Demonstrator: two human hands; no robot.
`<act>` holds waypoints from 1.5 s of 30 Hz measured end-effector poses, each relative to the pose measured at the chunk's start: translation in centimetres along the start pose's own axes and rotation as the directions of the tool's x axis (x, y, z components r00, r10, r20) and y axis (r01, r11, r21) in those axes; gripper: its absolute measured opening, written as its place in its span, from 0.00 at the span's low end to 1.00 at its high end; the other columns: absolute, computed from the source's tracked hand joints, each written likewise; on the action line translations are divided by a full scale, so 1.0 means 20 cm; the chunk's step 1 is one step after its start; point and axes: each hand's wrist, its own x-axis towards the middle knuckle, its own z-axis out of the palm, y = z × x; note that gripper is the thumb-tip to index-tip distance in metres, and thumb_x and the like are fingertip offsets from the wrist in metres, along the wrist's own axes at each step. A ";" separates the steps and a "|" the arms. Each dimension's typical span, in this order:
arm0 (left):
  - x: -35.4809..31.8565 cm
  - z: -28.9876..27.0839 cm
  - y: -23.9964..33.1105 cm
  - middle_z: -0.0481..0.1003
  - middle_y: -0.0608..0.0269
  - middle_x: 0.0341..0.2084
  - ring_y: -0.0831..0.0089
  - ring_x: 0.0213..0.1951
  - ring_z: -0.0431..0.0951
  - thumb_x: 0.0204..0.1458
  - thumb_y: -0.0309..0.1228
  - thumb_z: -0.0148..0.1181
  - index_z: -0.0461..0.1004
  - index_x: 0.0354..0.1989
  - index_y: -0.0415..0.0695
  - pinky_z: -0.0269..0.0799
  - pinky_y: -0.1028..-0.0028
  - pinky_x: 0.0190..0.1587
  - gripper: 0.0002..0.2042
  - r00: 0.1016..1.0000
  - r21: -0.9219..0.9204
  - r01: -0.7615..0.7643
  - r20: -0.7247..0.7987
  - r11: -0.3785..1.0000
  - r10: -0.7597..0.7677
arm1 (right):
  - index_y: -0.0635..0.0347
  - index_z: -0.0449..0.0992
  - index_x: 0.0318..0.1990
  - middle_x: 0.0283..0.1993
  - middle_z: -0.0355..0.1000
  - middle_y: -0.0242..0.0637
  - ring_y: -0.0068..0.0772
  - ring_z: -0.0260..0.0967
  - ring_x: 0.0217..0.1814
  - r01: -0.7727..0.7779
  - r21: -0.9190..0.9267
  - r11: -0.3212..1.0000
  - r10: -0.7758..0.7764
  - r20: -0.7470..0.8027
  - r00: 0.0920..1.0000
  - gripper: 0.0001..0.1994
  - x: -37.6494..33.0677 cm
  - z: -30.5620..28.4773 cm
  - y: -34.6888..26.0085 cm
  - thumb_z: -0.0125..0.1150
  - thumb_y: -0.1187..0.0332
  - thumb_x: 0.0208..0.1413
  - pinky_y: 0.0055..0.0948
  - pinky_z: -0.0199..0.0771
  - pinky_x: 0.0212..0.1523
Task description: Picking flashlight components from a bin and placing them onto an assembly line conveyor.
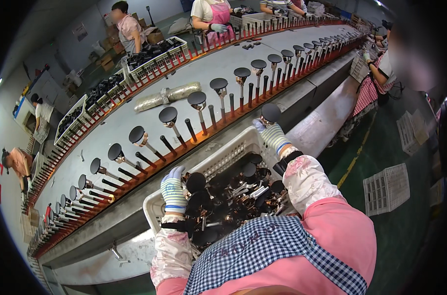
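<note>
My right hand [273,136], in a striped knit glove, is closed around a black disc-topped metal piece [270,113] beyond the far right corner of a pale plastic basket [223,160]. Over the basket's left side, my left hand [173,192], gloved alike, has its fingertips pointing up. Its fingers appear closed on another black disc-topped piece [196,182], though the lower part of that piece is hidden. Jumbled disc-topped metal pieces [249,169] fill the basket in front of my apron.
Disc-topped pieces stand in a row along the conveyor's near edge [199,138], between dark upright pegs [190,131]. A wrapped bundle [168,96] lies on the grey surface. Across it stand crates of black parts [157,55] and several people. Another crate [386,189] is on the green floor.
</note>
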 end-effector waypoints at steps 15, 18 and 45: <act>0.20 0.16 0.28 0.80 0.51 0.48 0.49 0.50 0.79 0.50 0.42 0.64 0.77 0.52 0.43 0.72 0.57 0.54 0.23 0.999 -0.033 0.026 0.025 0.999 -0.025 | 0.65 0.77 0.57 0.57 0.78 0.52 0.54 0.72 0.61 -0.040 0.028 0.999 0.039 0.005 0.999 0.29 0.20 -0.27 0.21 0.57 0.45 0.65 0.38 0.70 0.63; 0.23 0.18 0.34 0.80 0.51 0.48 0.49 0.50 0.79 0.50 0.38 0.63 0.77 0.52 0.44 0.72 0.57 0.54 0.21 0.999 -0.033 0.019 0.027 0.999 -0.018 | 0.65 0.77 0.57 0.56 0.78 0.52 0.56 0.72 0.61 -0.033 0.011 0.999 0.033 -0.005 0.999 0.30 0.22 -0.32 0.24 0.57 0.44 0.65 0.39 0.70 0.63; 0.70 0.66 0.99 0.80 0.52 0.47 0.49 0.47 0.80 0.48 0.24 0.55 0.78 0.51 0.45 0.73 0.57 0.52 0.19 1.000 -0.025 0.002 -0.014 1.000 -0.002 | 0.64 0.75 0.61 0.60 0.76 0.52 0.55 0.70 0.65 -0.051 -0.022 0.998 0.051 0.003 0.999 0.32 0.63 -1.05 0.65 0.56 0.43 0.65 0.40 0.69 0.64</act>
